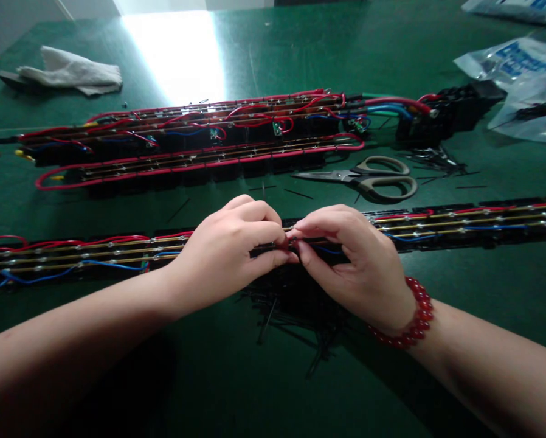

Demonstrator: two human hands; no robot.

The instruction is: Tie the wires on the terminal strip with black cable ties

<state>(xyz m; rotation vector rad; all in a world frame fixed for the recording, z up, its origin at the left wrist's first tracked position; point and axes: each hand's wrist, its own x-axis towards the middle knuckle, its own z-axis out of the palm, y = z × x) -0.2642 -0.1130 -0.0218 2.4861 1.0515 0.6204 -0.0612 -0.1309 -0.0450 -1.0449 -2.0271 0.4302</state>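
A long black strip assembly (459,225) with red, blue and brass wires runs across the green table in front of me. My left hand (230,252) and my right hand (346,261) meet at its middle, both with fingers curled and pinched on the strip's wiring. The fingertips touch each other there and hide what lies between them. A red bead bracelet (414,316) is on my right wrist. A heap of thin black cable ties (295,316) lies just under my hands.
Two more wired strips (200,143) lie side by side farther back. Grey-handled scissors (368,177) rest to their right, near a black connector block (450,112). Clear plastic bags (519,73) sit far right; a white cloth (70,72) far left.
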